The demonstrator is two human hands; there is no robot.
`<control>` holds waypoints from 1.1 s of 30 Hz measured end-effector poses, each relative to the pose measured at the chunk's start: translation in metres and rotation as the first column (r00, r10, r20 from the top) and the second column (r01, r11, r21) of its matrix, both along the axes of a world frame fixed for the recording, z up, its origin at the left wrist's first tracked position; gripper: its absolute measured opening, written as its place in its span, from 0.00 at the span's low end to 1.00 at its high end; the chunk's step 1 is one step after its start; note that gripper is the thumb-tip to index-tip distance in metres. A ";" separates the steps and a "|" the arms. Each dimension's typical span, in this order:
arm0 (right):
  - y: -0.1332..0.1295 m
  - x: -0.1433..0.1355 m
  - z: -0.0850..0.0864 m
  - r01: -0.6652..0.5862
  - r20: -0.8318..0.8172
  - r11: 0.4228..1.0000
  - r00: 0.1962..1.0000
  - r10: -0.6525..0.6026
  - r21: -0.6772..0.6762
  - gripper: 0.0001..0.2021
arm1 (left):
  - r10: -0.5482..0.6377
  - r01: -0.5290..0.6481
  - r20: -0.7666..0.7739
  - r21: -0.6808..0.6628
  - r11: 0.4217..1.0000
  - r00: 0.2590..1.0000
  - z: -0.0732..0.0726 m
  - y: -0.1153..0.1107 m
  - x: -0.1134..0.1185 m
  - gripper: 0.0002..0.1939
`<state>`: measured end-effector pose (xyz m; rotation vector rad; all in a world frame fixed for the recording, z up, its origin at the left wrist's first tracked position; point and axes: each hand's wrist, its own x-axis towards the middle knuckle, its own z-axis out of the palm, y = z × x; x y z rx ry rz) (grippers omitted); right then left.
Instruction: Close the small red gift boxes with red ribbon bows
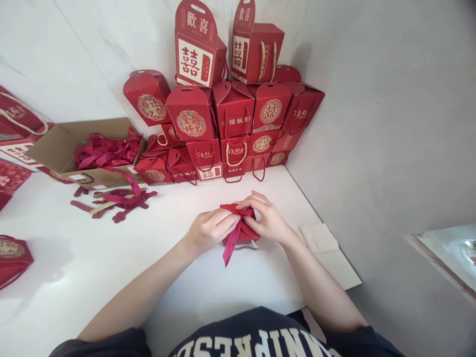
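A small red gift box (250,237) stands on the white table in front of me, with a twisted cord handle at its near side. A crimson ribbon (231,245) is gathered at the top of the box, and one tail hangs down over the near left edge. My left hand (211,227) pinches the ribbon from the left, fingers closed. From the right, my right hand (268,218) has its fingers closed on the ribbon above the lid. The fingers partly hide the knot or loop between them.
Stacked red gift boxes (232,111) line the back wall. A cardboard carton (55,146) of crimson ribbons stands at the back left, with loose dark red strips (121,214) before it. Another red box (15,260) sits at far left. A white cloth (319,238) lies near the right wall.
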<state>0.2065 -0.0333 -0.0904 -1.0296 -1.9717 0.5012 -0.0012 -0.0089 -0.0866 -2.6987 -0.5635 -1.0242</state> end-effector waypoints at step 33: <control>0.003 0.038 -0.006 -0.268 -0.334 0.687 0.942 0.039 -0.676 0.21 | 0.109 0.014 0.078 -0.870 0.493 0.991 0.021 0.009 -0.007 0.13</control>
